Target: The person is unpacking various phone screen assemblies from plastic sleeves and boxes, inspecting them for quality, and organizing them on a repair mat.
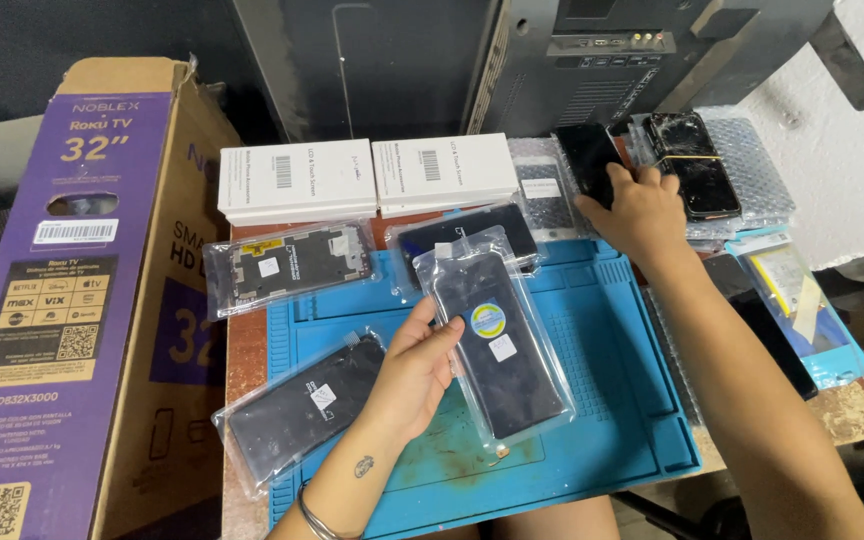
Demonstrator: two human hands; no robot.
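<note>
Far to the left of both hands stands a tall purple cardboard television box (72, 300), leaning against the workbench edge. Between it and the left hand lie two black phone screen panels in clear plastic sleeves: one (287, 262) up and to the left, one (302, 405) just beside the left wrist, half on the blue silicone repair mat (612, 400). Beyond them, at the back of the bench, sit two flat white cardboard boxes (367, 178) side by side. The left hand (414, 368) rests on the mat with fingers curled around the left edge of a long black phone screen in a clear plastic sleeve (500, 345), thumb on top, apparently steadying it flat so its front faces up. To the right and farther back, the right hand (640, 212) reaches away from the body, fingers closed over the lower end of a black smartphone (588, 155) that lies on bubble wrap. Just right of that hand lies a cracked black smartphone (694, 165), also cushioned on bubble wrap (752, 165), probably to protect the glass. Nearer, right of the forearm, is a light blue packet (802, 300).
</note>
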